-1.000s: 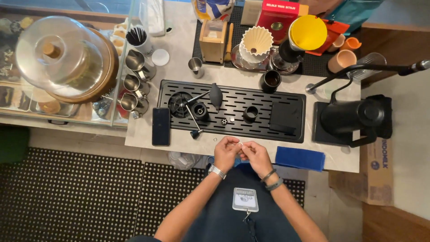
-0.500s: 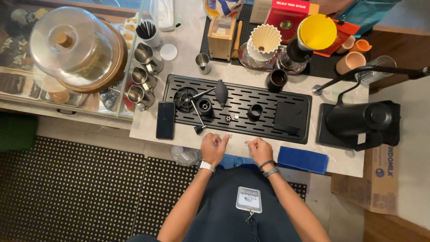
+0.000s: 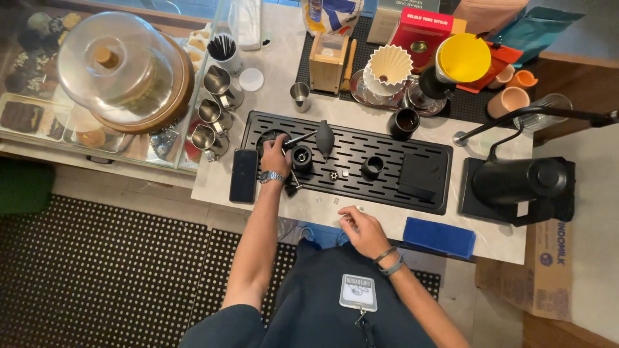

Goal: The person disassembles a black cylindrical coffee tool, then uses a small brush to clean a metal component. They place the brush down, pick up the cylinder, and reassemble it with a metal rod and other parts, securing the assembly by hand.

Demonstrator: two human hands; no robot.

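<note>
Black tray [image 3: 425,145] edge under left hand [image 3: 276,154].

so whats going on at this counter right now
A person stands at a marble counter set up for brewing coffee. Their left hand reaches onto the black slotted drip tray, touching a round black part at its left end, beside a small black grinder piece. Their right hand rests at the counter's near edge, holding nothing that can be made out. A phone lies left of the tray, and a black kettle sits to the right.
</note>
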